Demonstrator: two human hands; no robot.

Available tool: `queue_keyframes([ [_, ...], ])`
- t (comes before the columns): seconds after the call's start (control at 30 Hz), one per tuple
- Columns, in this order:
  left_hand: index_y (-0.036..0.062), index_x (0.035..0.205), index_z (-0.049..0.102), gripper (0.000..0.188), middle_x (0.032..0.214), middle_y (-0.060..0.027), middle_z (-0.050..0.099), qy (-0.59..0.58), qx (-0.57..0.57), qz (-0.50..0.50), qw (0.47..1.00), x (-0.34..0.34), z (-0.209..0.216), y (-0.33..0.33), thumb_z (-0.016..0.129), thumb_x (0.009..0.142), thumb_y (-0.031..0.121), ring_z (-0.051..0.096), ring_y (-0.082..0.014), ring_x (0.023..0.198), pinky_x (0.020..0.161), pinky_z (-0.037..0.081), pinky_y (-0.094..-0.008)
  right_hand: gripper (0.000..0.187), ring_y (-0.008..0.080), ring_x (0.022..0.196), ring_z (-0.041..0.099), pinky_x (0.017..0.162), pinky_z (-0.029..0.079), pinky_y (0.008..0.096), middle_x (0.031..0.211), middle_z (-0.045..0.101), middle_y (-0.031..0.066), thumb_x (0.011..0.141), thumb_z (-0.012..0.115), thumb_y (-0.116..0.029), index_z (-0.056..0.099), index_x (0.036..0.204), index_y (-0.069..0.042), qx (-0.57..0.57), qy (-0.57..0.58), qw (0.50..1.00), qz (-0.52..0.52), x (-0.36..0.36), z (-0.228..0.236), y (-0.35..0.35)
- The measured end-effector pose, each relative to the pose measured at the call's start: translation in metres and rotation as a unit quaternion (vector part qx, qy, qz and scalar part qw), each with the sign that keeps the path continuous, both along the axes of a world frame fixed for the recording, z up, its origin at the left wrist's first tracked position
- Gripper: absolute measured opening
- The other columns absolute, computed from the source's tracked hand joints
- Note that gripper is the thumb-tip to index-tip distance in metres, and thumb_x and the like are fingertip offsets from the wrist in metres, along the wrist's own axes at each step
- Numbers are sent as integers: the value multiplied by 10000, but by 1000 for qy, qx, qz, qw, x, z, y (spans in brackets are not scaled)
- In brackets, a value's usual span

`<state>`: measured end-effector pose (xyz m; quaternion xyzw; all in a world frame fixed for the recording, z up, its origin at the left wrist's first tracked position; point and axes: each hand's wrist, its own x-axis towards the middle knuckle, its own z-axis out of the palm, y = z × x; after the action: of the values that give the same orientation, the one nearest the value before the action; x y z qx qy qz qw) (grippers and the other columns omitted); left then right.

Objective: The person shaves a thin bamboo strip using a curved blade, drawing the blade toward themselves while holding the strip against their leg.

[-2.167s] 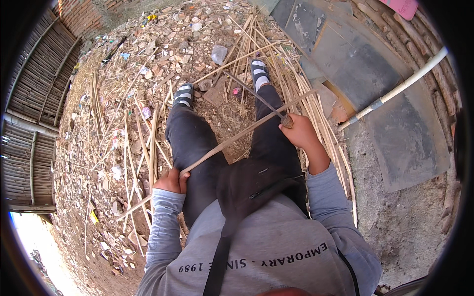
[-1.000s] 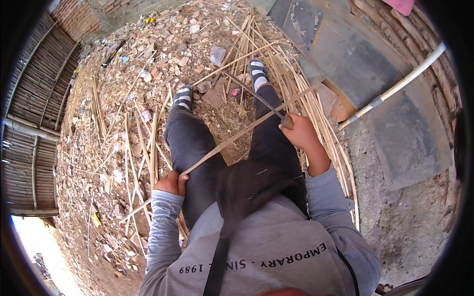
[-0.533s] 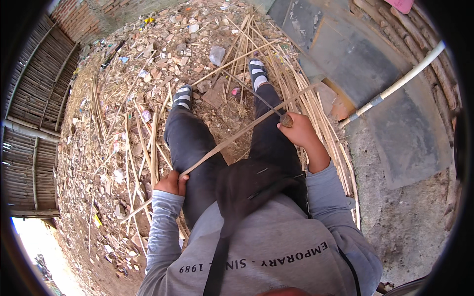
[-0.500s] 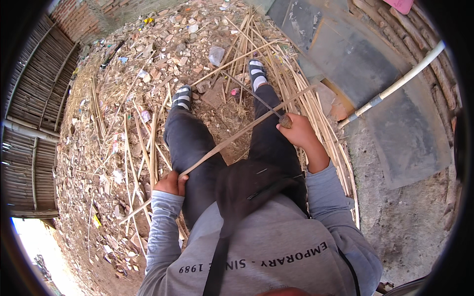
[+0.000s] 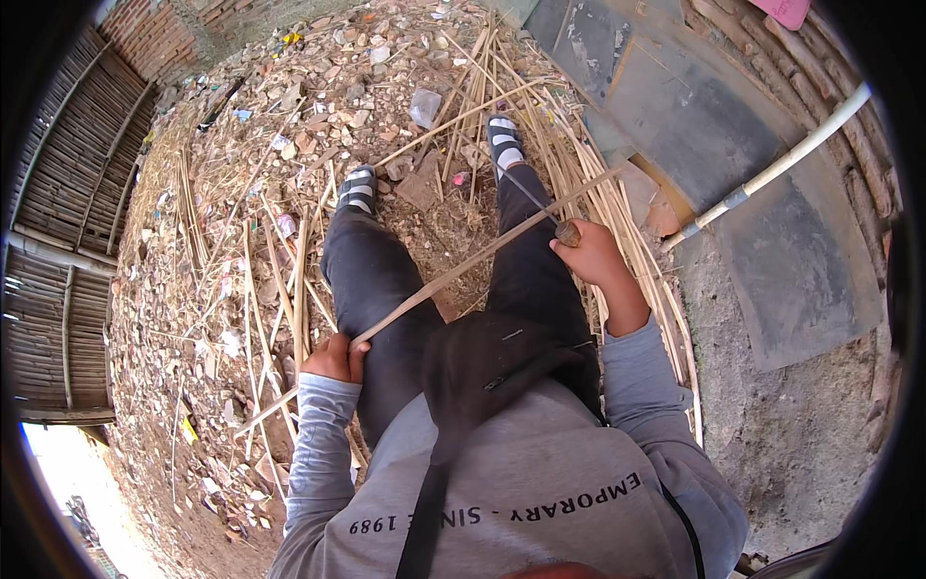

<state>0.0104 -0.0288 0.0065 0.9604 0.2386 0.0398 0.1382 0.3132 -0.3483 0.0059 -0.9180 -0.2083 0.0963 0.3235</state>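
A long, pale bamboo strip (image 5: 453, 277) slants across my thighs, its lower end passing under my left forearm and its upper end reaching toward the right. My left hand (image 5: 334, 361) is closed around it near the lower end, at my left thigh. In my closed right hand (image 5: 590, 255) is the wooden handle of a knife (image 5: 567, 234). Its long, narrow dark blade points away from me, up and to the left toward my right foot, and crosses the strip. Whether the edge touches the strip, I cannot tell.
Several split bamboo strips (image 5: 627, 246) lie in a bundle along my right side, with more (image 5: 299, 280) on the left. Rubble and litter (image 5: 318, 125) cover the ground. Dark sheets (image 5: 694, 116) and a pale pole (image 5: 786, 159) are at the right; a bamboo wall (image 5: 68, 174) is at the left.
My right hand has shifted slightly to the right with the knife, and the blade's angle has changed a little. My left hand and the bamboo strip look almost still.
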Motion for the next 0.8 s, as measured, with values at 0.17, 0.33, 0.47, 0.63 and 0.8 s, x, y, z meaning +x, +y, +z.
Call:
queue_keyframes([
  [0.17,56,849,558,386,753,-180,646,14,7,-2,1000,3,4,0,652,934,421,647,-424,692,603,505,-516,327,420,908,673,775,531,469,920,703,220,807,771,-282,707,1021,-43,-20,-18,999,16,-13,4,1],
  [0.33,57,827,558,382,741,-181,642,3,-1,-1,1000,-1,-4,5,670,922,410,642,-424,676,597,503,-517,262,440,812,651,715,514,491,794,669,214,806,771,-275,681,900,-48,-17,-11,996,83,-33,19,16],
  [0.47,60,824,560,373,727,-181,636,-20,11,-2,1000,-3,-4,2,685,914,400,639,-419,657,584,503,-515,261,421,841,664,730,515,477,834,680,211,813,766,-276,681,904,-46,-5,-6,1000,21,-10,11,4],
  [0.63,61,819,560,371,717,-179,632,-23,35,-4,999,0,0,-1,698,905,395,638,-416,644,572,505,-510,291,413,889,674,769,520,472,893,696,211,821,761,-277,682,946,-27,12,-1,998,-63,9,-20,-16],
  [0.8,58,814,558,373,718,-182,633,-8,14,-9,1000,2,-1,4,705,899,391,638,-417,650,575,502,-510,288,432,867,655,739,513,480,857,679,225,817,758,-285,679,936,-35,5,6,1000,8,-23,-2,-1],
])
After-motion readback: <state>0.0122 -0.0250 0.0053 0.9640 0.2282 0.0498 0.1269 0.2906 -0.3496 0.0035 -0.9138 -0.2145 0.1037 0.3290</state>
